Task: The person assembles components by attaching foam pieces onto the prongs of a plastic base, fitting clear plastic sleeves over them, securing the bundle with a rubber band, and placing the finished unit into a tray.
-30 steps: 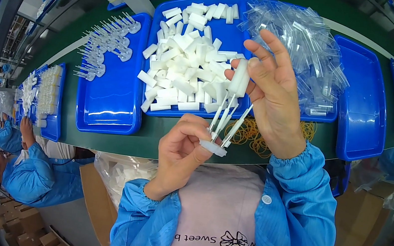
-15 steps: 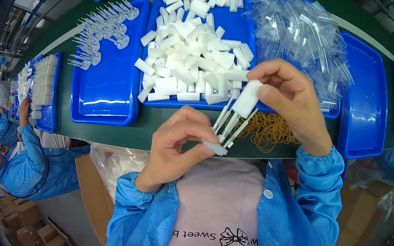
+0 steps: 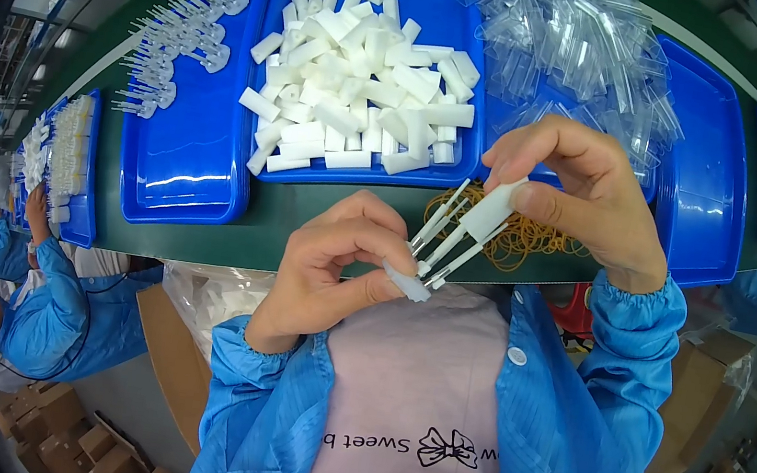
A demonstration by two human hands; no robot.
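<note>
White and soft-looking, the block (image 3: 490, 212) is up over the near side of the green counter (image 3: 300, 247), with the fingers of the right hand (image 3: 592, 194) pinching its top end. The left hand (image 3: 331, 264) has its thumb and fingers pressed together on a pale round base (image 3: 407, 285), and thin sticks (image 3: 441, 214) lean out from it. Watching from far off, I think this piece is partly done: one stick seems to go into the block's low end, but I can't tell how deep. The sticks on both sides look bare. Lots more looks left, because a big pile of white blocks (image 3: 354, 69) fills most of the middle tray (image 3: 462, 21), and more stick pieces (image 3: 178, 44) lie at the left tray's (image 3: 184, 175) far side. For room, I see bare green left of the hands. The middle tray's rim is close, and loose rubber bands (image 3: 524, 247) lie behind the block, so I'd stay above those.
</note>
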